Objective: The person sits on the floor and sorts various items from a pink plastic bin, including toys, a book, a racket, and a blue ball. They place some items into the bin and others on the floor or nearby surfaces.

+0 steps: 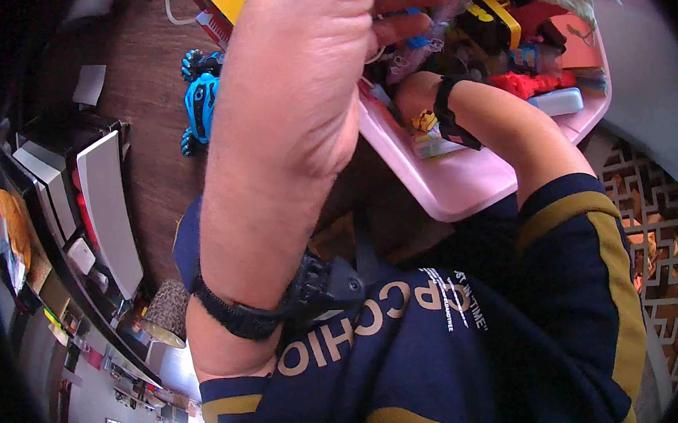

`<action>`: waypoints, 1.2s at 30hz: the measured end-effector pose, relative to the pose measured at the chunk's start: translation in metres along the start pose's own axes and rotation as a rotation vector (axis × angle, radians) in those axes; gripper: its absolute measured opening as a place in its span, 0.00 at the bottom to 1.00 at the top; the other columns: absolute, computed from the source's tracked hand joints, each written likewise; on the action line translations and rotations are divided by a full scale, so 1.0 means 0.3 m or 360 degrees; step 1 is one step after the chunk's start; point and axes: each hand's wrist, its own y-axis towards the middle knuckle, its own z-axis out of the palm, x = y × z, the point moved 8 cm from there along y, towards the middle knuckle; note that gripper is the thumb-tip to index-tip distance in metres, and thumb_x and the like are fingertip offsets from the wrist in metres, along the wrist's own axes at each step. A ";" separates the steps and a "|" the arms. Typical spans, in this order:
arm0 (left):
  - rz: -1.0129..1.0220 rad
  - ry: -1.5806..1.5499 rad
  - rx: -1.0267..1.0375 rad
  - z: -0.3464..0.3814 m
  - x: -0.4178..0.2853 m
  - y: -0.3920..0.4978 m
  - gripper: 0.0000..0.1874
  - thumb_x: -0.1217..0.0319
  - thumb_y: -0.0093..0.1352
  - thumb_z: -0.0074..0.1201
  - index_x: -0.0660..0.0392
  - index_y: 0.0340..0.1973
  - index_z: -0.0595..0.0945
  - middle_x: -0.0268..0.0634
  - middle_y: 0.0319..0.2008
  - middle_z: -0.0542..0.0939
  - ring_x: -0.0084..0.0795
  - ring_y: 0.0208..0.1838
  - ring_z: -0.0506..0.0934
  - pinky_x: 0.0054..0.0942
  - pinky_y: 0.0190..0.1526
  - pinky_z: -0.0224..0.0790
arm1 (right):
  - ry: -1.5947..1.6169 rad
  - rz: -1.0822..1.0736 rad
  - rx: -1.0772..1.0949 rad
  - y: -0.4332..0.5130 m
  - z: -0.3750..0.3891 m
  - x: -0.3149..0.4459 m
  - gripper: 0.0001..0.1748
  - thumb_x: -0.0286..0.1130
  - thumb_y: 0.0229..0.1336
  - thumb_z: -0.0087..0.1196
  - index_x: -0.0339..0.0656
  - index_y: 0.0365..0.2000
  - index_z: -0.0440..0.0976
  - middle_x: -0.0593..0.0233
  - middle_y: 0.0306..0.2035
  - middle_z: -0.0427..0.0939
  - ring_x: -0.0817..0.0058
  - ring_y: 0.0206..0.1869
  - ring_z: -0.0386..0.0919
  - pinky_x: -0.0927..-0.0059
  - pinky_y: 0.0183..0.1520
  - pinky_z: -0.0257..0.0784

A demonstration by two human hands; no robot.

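My left hand (404,9) is raised close to the camera, above a pink plastic bin (461,194) full of toys. Its fingers are partly cut off by the top edge, so any hold is unclear. My right hand (416,97) reaches down inside the bin, wrist bent, fingertips hidden among the contents. Near it lie a yellow figure (425,120) and clear plastic wrapping (414,59). Further right are a black-and-yellow toy (494,21), a red toy (527,83), a pale blue-white case (558,102) and an orange piece (578,47). Black straps circle both my arms.
A blue toy vehicle (202,106) with ribbed wheels rests on the dark wooden floor (147,89), left of my forearm. Behind it is a yellow box (224,1). A lattice panel (663,248) stands at right. Shelving with a white panel (109,210) stands left, near a lampshade (166,312).
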 end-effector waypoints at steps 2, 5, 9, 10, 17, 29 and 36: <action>0.0001 -0.0003 0.0002 -0.002 -0.001 -0.005 0.18 0.63 0.74 0.46 0.63 0.52 0.75 0.45 0.45 0.80 0.33 0.48 0.79 0.33 0.53 0.71 | -0.0055 -0.0068 0.0003 -0.018 0.024 0.008 0.16 0.39 0.43 0.59 0.47 0.35 0.83 0.54 0.41 0.81 0.58 0.45 0.79 0.62 0.49 0.74; 0.0004 -0.0013 -0.0009 -0.009 -0.005 -0.007 0.18 0.63 0.74 0.46 0.63 0.52 0.75 0.45 0.45 0.80 0.33 0.48 0.79 0.33 0.53 0.71 | -0.0216 -0.0199 0.0024 -0.039 0.035 0.039 0.14 0.37 0.50 0.53 0.48 0.37 0.83 0.56 0.40 0.82 0.59 0.44 0.80 0.60 0.48 0.74; 0.0010 0.0012 -0.0033 -0.010 -0.006 -0.008 0.18 0.63 0.74 0.46 0.63 0.52 0.75 0.46 0.45 0.80 0.33 0.48 0.79 0.33 0.53 0.72 | -0.0156 -0.0268 0.0157 -0.110 0.027 0.061 0.16 0.37 0.49 0.53 0.45 0.37 0.82 0.54 0.39 0.81 0.55 0.43 0.79 0.58 0.46 0.74; 0.0013 0.0008 -0.0040 -0.008 -0.005 -0.008 0.18 0.63 0.74 0.46 0.63 0.52 0.75 0.46 0.45 0.80 0.33 0.48 0.79 0.33 0.53 0.72 | -0.0098 -0.0291 0.0205 -0.140 0.031 0.070 0.16 0.38 0.50 0.53 0.44 0.38 0.82 0.53 0.39 0.81 0.54 0.43 0.79 0.56 0.46 0.74; 0.0011 0.0033 -0.0103 0.023 0.004 -0.024 0.17 0.63 0.74 0.46 0.62 0.52 0.75 0.46 0.45 0.80 0.34 0.48 0.79 0.33 0.53 0.72 | -0.0063 -0.0435 0.0236 -0.260 0.036 0.142 0.20 0.39 0.49 0.57 0.35 0.40 0.79 0.51 0.41 0.80 0.56 0.49 0.76 0.57 0.56 0.65; -0.0130 0.0111 -0.0392 0.031 -0.003 -0.062 0.17 0.64 0.74 0.46 0.62 0.52 0.75 0.46 0.45 0.80 0.34 0.47 0.79 0.33 0.53 0.72 | -0.0042 -0.0425 0.0229 -0.373 0.062 0.169 0.20 0.37 0.53 0.45 0.35 0.41 0.77 0.51 0.43 0.79 0.55 0.50 0.75 0.48 0.64 0.54; -0.0002 0.0299 -0.0560 0.035 0.030 -0.063 0.19 0.62 0.74 0.45 0.63 0.53 0.74 0.48 0.46 0.80 0.38 0.49 0.79 0.36 0.53 0.72 | 0.0319 -0.0212 0.0352 -0.425 0.017 0.180 0.22 0.38 0.51 0.47 0.32 0.41 0.78 0.50 0.42 0.79 0.52 0.45 0.78 0.57 0.47 0.72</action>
